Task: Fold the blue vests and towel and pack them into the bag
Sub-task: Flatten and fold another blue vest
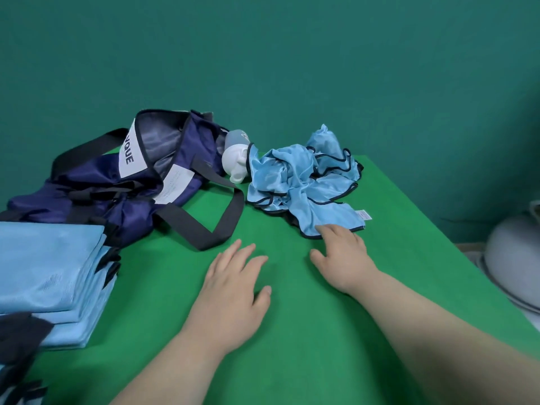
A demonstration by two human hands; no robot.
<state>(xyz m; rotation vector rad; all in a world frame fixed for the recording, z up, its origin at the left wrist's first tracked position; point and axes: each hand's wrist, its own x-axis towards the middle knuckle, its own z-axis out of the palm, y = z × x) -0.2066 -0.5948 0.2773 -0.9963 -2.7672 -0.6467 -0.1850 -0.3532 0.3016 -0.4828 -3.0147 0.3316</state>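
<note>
Folded vests lie at 9 o'clock; a crumpled vest at 1 o'clock awaits folding, the bag apparently unpacked. The left hand rests spread on the worktop; the right hand, grip uncurled, touches the crumpled vest.

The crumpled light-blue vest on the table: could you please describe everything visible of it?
The crumpled light-blue vest is thin, shiny fabric edged with dark navy piping, a small white label at its near right corner. It lies unfolded in a bunched heap on the green table, right of the navy fabric bag. The right hand touches its near edge with fingertips; a white bottle cap meets its left side.
</note>
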